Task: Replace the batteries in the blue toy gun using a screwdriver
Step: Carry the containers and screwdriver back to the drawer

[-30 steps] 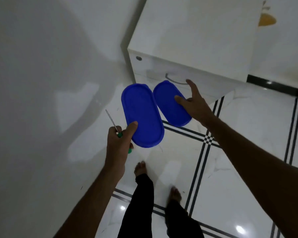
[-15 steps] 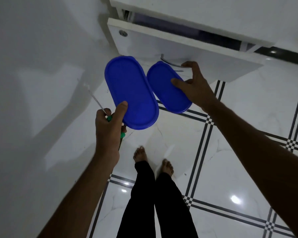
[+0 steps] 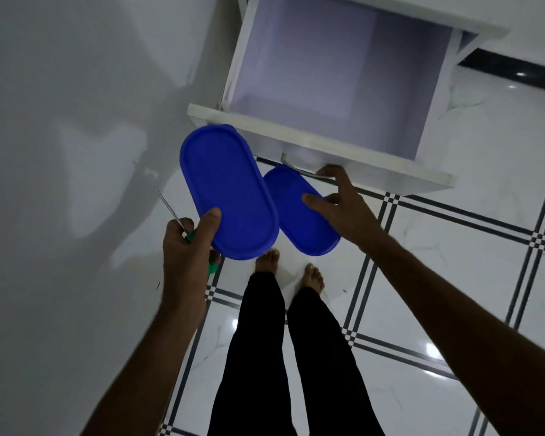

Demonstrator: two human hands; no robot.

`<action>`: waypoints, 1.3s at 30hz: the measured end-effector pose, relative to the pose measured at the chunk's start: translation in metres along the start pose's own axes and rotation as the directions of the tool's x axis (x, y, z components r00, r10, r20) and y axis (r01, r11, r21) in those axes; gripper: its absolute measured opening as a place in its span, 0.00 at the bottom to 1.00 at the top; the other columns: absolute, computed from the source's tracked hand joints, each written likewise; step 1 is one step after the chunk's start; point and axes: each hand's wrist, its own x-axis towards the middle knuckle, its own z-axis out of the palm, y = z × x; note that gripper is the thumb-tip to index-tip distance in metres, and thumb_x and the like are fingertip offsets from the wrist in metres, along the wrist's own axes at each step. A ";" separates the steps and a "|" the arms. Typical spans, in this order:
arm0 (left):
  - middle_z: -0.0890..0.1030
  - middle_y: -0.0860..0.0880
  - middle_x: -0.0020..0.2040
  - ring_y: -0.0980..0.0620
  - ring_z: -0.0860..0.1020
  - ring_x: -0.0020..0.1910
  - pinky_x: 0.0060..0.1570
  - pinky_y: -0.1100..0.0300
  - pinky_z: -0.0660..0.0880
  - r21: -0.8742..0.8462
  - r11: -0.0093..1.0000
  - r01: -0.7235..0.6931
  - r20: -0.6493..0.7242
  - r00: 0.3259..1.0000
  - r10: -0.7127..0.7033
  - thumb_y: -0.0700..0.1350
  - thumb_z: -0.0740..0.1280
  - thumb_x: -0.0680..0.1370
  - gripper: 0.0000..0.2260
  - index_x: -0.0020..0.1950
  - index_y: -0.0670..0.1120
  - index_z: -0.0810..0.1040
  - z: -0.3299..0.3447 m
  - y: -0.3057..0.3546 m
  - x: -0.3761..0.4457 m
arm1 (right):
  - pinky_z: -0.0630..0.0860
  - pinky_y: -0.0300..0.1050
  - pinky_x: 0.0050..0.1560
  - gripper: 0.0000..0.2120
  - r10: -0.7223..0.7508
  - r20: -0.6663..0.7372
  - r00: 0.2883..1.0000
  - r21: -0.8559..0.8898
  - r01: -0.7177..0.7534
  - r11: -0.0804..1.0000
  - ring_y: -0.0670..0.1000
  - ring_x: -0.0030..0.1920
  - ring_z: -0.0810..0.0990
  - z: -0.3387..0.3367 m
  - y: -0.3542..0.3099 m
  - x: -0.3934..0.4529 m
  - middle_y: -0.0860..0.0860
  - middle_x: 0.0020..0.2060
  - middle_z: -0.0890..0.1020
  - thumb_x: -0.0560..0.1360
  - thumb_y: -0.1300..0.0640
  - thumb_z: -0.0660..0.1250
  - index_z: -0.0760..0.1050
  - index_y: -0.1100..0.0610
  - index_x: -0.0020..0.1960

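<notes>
The left hand (image 3: 188,247), at about 8 o'clock of the frame's centre, is closed around a green-handled screwdriver (image 3: 183,228) and also pinches the larger blue lid (image 3: 228,191) under its thumb. The right hand (image 3: 343,204) grips the smaller blue lid (image 3: 299,212) while its fingers hook the drawer handle (image 3: 296,168). At 12 o'clock the white drawer (image 3: 321,143) stands pulled out, its inside bare; below are bare feet on glossy white floor tiles (image 3: 453,278). Half a second ago the drawer was only slightly open. The toy gun is nowhere in view.
</notes>
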 end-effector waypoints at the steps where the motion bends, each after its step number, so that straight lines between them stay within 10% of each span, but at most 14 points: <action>1: 0.77 0.47 0.41 0.58 0.74 0.29 0.27 0.66 0.73 0.014 1.000 0.004 0.000 1.000 -0.004 0.56 0.69 0.71 0.20 0.50 0.43 0.68 -0.002 0.000 -0.001 | 0.82 0.62 0.46 0.20 0.001 -0.001 1.000 -0.008 -0.001 1.000 0.56 0.44 0.84 0.004 0.003 -0.004 0.57 0.46 0.83 0.76 0.41 0.67 0.63 0.38 0.64; 10: 0.75 0.49 0.40 0.62 0.74 0.27 0.25 0.69 0.71 0.090 0.985 -0.150 0.044 0.988 0.147 0.56 0.69 0.69 0.17 0.42 0.48 0.65 -0.007 0.030 -0.006 | 0.84 0.48 0.42 0.24 -0.075 0.024 0.997 -0.038 0.076 0.996 0.48 0.51 0.82 -0.007 -0.015 -0.037 0.43 0.59 0.78 0.77 0.44 0.67 0.63 0.40 0.70; 16: 0.74 0.51 0.36 0.61 0.72 0.26 0.25 0.68 0.70 0.111 0.965 -0.239 0.092 0.969 0.229 0.53 0.69 0.75 0.14 0.43 0.48 0.65 0.012 0.072 0.004 | 0.82 0.43 0.38 0.14 -0.067 -0.009 0.998 0.264 0.067 0.962 0.48 0.48 0.85 -0.060 -0.055 -0.089 0.47 0.53 0.84 0.79 0.50 0.66 0.74 0.43 0.64; 31: 0.78 0.47 0.40 0.52 0.76 0.37 0.39 0.59 0.77 0.424 0.889 -0.174 0.431 0.902 -0.029 0.58 0.69 0.75 0.16 0.48 0.45 0.75 0.134 0.136 0.093 | 0.80 0.56 0.57 0.16 0.212 -0.247 0.945 0.474 -0.073 0.878 0.56 0.57 0.81 -0.114 -0.080 0.042 0.55 0.59 0.79 0.83 0.53 0.56 0.68 0.55 0.69; 39: 0.79 0.43 0.53 0.50 0.78 0.46 0.40 0.61 0.78 0.518 0.830 -0.205 0.488 0.868 -0.090 0.58 0.70 0.74 0.29 0.66 0.39 0.71 0.184 0.123 0.152 | 0.77 0.38 0.37 0.18 0.236 -0.362 0.902 0.395 -0.081 0.915 0.46 0.45 0.76 -0.110 -0.063 0.085 0.51 0.54 0.74 0.82 0.62 0.55 0.64 0.58 0.71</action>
